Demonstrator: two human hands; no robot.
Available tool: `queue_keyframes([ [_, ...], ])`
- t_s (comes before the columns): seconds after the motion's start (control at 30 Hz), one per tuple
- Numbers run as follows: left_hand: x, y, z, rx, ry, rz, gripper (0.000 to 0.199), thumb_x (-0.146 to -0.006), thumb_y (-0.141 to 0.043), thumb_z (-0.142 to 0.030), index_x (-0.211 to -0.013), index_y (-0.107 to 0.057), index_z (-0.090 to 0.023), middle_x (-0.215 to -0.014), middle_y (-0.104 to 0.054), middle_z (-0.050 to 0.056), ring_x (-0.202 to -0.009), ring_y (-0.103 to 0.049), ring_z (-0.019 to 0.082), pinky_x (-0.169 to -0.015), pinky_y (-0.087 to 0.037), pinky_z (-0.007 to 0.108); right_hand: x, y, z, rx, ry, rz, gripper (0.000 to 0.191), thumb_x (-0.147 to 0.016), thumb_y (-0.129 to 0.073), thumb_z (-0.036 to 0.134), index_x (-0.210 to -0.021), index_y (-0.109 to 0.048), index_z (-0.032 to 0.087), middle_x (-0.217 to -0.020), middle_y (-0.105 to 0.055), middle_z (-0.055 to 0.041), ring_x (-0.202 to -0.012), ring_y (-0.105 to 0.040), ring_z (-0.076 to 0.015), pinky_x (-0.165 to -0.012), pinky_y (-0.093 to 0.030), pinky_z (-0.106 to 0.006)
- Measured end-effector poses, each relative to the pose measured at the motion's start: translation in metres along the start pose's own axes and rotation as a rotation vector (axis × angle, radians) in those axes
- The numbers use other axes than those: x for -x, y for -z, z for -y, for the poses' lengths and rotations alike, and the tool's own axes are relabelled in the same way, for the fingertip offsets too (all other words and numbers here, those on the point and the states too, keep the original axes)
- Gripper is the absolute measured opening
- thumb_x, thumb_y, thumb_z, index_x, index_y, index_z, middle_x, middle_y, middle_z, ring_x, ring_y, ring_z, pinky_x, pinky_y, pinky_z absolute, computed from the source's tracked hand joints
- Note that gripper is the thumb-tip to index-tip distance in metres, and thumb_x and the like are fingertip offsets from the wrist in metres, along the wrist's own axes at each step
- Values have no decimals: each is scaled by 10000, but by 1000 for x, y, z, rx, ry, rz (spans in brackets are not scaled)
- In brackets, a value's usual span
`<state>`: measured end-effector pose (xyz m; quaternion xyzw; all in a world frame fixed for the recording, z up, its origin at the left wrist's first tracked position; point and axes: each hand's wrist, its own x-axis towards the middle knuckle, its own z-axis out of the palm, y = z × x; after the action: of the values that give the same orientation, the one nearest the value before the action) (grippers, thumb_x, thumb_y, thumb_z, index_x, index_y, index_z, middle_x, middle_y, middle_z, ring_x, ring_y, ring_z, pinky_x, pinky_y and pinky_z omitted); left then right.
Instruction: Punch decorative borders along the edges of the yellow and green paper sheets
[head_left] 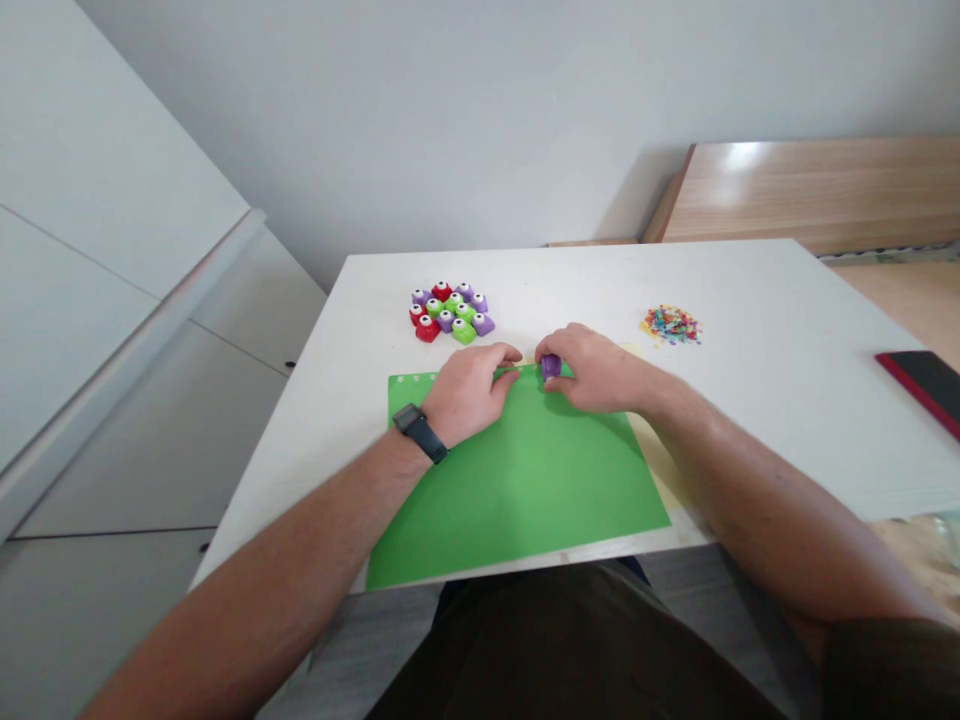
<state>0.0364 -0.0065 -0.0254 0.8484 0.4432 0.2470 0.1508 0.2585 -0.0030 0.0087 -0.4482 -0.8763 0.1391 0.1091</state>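
My right hand (592, 370) grasps a small purple plastic craft punch (551, 367) between thumb and fingers, at the far edge of a bright green rectangular sheet (525, 470). Just to the left of that grip, my left hand (469, 390) has its thumb and forefinger close together at the same edge; I cannot tell whether they pinch the sheet or only rest by it. Further left of both, tiny cut-outs (417, 378) run along the edge, so I judge that even spacing and equal depth matter here. The punch is best held square to the edge, with the sheet flat in its slot, and squeezed straight, without twisting; steadying the sheet close beside it should prevent buckling or a ragged cut. Beyond my grip, a cluster of red, green and purple plastic punches (452, 312) lies leftward, and a multicoloured confetti heap (671, 325) rightward.
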Motion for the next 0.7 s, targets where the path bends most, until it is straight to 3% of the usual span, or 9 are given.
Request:
queue_keyframes([
  [0.7, 0, 2, -2, 1, 21, 1, 218, -940, -586, -245, -1136, -668, -199, -1109, -761, 57, -1027, -713, 244, -913, -545, 396, 2, 2, 1, -15, 3, -9, 281, -810, -708, 249, -1075, -692, 158, -1016, -702, -107, -1015, -608, -264, -914, -454, -358],
])
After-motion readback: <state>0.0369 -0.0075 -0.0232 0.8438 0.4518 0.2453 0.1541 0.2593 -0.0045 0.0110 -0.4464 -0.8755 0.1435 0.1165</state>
